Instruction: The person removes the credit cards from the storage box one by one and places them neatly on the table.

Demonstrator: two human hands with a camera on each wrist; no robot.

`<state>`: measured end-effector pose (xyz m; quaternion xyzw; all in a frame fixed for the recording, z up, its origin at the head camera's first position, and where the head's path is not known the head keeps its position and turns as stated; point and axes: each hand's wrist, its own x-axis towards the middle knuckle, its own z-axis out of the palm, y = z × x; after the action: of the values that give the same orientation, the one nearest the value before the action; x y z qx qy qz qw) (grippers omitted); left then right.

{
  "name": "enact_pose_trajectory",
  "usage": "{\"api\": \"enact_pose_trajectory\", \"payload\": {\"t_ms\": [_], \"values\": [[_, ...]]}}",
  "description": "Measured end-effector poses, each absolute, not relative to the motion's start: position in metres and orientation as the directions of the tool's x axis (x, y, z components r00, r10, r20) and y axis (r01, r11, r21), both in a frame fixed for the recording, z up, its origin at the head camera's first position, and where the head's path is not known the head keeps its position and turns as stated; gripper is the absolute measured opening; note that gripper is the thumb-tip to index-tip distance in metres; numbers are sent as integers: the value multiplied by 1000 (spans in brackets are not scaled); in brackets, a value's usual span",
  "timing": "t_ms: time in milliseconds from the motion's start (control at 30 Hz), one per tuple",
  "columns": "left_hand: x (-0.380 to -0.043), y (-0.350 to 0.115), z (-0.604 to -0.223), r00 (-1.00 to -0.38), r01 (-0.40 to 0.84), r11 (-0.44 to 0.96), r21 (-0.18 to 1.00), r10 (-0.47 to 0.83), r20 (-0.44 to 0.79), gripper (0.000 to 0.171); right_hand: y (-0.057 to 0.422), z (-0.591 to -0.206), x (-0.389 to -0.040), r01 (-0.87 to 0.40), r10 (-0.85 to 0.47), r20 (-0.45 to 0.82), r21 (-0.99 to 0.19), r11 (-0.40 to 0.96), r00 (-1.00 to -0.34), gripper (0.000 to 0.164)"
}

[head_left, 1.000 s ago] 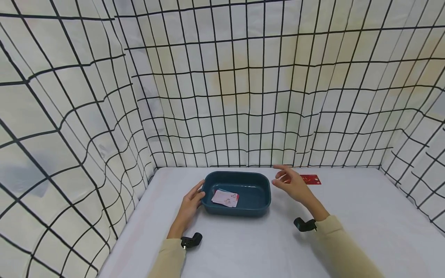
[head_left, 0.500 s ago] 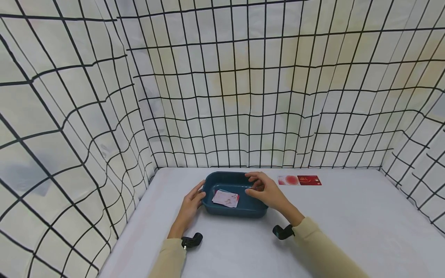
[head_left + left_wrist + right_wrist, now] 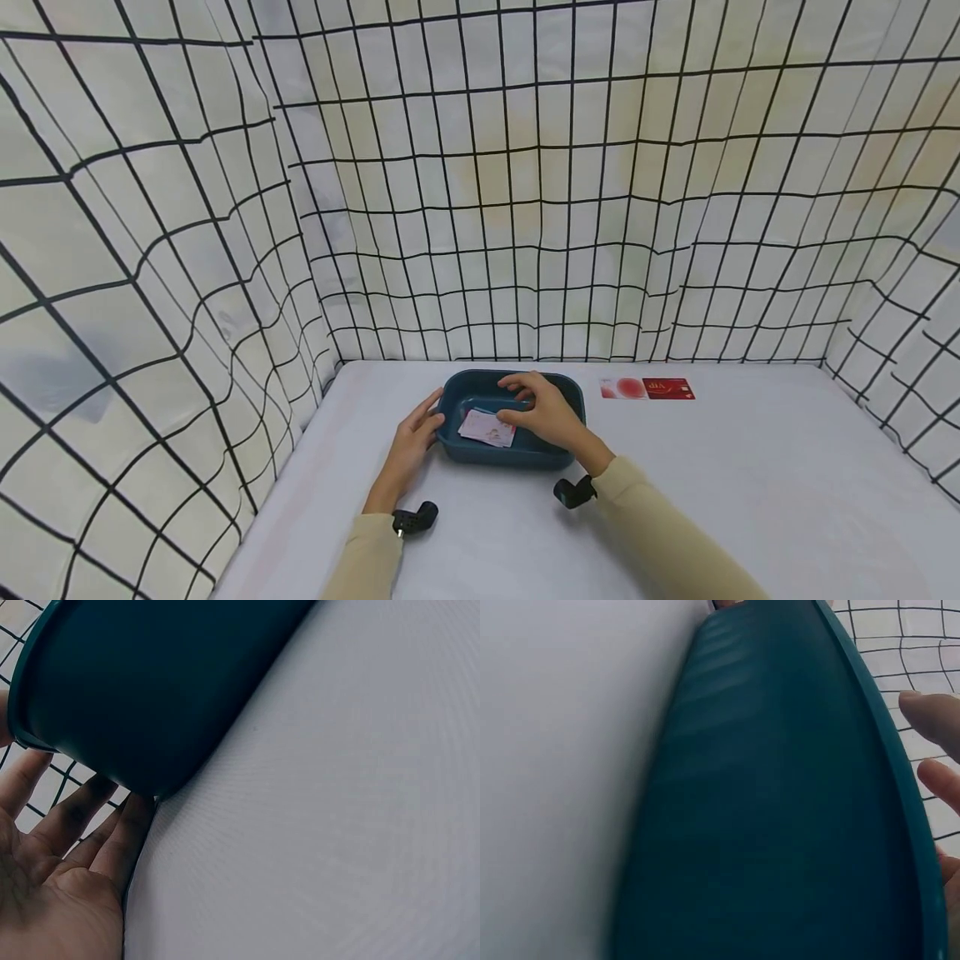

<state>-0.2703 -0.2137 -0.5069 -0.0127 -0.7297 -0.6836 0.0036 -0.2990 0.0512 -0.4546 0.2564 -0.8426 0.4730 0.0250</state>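
A dark teal plastic basin (image 3: pixel 487 453) stands on the white-covered table. Inside it, toward the left, lies a small pile of pinkish-white cards (image 3: pixel 486 427). My left hand (image 3: pixel 409 442) rests against the basin's left end; the left wrist view shows its extended fingers (image 3: pixel 116 847) touching the outer wall. Over the basin's right half hovers my right hand (image 3: pixel 551 415), fingers loosely bent and nothing visible between them, thumb close to the cards. The right wrist view has its fingertips (image 3: pixel 934 720) beyond the basin's rim.
Behind and right of the basin, a pink-and-white card (image 3: pixel 622 388) and a red VIP card (image 3: pixel 669 389) lie side by side on the table (image 3: pixel 750 467). White sheeting with black netting (image 3: pixel 480 208) surrounds the back and sides.
My right hand has moved left from beside the pink-and-white and red cards to above the basin, uncovering the pink-and-white card. My left hand has stayed at the basin's left end.
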Motion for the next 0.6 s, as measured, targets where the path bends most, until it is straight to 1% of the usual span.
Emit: {"api": "enact_pose_trajectory", "payload": {"t_ms": [167, 300, 467, 600], "values": [[-271, -214, -508, -999, 36, 66, 997, 22, 34, 49, 41, -458, -304, -436, -418, 249, -782, 444, -873, 43], [-270, -215, -508, -999, 29, 59, 998, 24, 28, 48, 37, -461, -308, -405, -423, 198, -776, 484, -884, 43], [-271, -215, -508, -999, 28, 44, 999, 24, 27, 47, 34, -463, -312, -374, -430, 141, -763, 527, -892, 46], [-271, -214, -508, -999, 32, 43, 999, 23, 31, 48, 34, -465, -314, -353, -446, 88, -752, 556, -891, 52]]}}
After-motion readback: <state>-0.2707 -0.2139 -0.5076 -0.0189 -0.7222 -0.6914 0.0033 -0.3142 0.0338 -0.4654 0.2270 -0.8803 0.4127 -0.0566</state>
